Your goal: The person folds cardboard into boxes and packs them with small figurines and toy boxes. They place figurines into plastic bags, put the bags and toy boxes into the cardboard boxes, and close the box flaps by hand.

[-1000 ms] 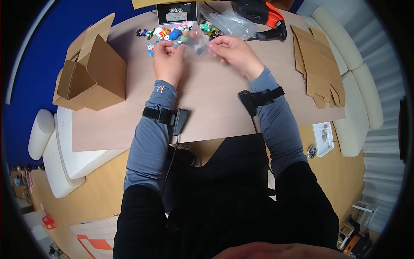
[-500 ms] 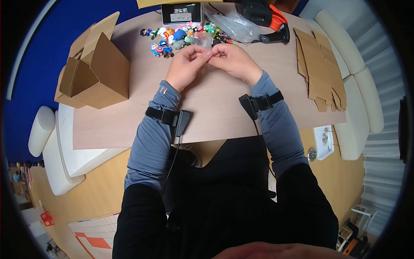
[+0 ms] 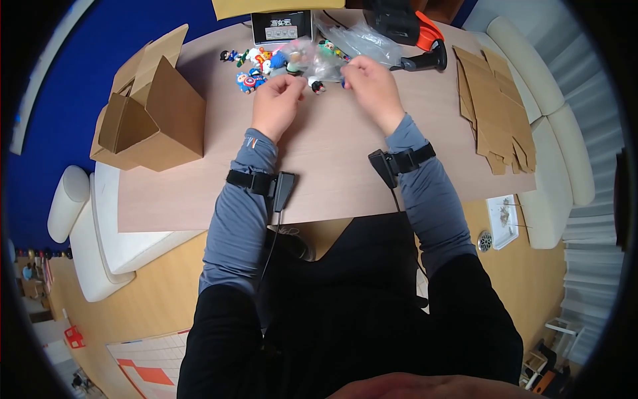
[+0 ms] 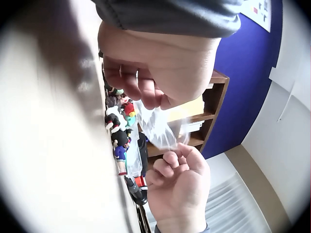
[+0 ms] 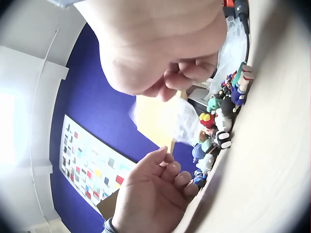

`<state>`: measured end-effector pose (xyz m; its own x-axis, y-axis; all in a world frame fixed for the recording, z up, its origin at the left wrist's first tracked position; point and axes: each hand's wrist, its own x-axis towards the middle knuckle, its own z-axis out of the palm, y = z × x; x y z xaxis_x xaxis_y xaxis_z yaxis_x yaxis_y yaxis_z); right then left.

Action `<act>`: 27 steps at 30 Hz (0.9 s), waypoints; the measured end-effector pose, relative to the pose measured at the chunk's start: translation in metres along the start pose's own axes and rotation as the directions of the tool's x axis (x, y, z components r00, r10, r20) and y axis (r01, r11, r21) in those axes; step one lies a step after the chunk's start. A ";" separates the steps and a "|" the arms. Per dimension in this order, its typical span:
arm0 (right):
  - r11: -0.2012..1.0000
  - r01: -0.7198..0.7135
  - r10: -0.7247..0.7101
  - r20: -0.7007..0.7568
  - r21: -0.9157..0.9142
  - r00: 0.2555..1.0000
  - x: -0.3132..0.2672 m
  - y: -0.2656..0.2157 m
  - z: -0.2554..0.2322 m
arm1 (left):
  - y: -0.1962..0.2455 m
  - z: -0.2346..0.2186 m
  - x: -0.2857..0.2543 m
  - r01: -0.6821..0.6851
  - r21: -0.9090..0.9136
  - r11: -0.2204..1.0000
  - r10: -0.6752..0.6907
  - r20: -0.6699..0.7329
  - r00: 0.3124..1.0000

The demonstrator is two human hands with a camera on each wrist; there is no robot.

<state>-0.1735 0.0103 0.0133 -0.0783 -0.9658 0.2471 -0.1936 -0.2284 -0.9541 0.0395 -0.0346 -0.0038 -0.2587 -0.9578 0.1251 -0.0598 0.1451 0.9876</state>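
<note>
A small clear plastic bag [image 4: 158, 127] hangs between my two hands, blurred at its edges. My right hand [image 3: 374, 90] pinches one edge of it between thumb and forefinger, seen best in the left wrist view. My left hand [image 3: 274, 106] has its fingers curled in close by the bag's other side; I cannot tell whether they hold the film. Several small cartoon figurines [image 5: 206, 121] lie just past the hands. Among them are a blue figure with a round shield [image 3: 247, 81] near my left hand and a black-and-white figure [image 3: 317, 86] between the hands.
An open cardboard box [image 3: 174, 110] stands at the table's left. Flattened cardboard [image 3: 495, 110] lies at the right. Behind the figurines are a black box with white lettering [image 3: 282, 28], a larger clear plastic bag [image 3: 365, 43] and a black-and-orange handheld tool [image 3: 432, 40].
My hands spread around the bag at first, came together at its edge, and now stand apart again. The black-and-white figure shows between them now.
</note>
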 end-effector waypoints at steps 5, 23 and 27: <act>0.972 0.222 -0.153 -0.508 0.077 0.847 -0.002 -0.015 -0.009 | -0.010 -0.018 0.011 -0.094 0.084 0.992 0.116 -0.330 0.937; 0.999 0.036 -0.033 -0.445 -0.004 0.895 0.000 -0.009 -0.010 | -0.011 -0.039 0.005 0.124 0.756 0.642 0.118 -0.257 0.959; 0.999 0.014 0.006 -0.362 0.052 0.932 0.002 0.001 -0.008 | 0.007 -0.033 -0.005 0.094 0.705 0.703 0.074 -0.203 0.976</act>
<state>-0.1815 0.0090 0.0142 -0.4280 -0.8574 0.2857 -0.1440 -0.2474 -0.9581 0.0717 -0.0371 0.0054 -0.0611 -0.9749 0.2143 -0.7463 0.1872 0.6387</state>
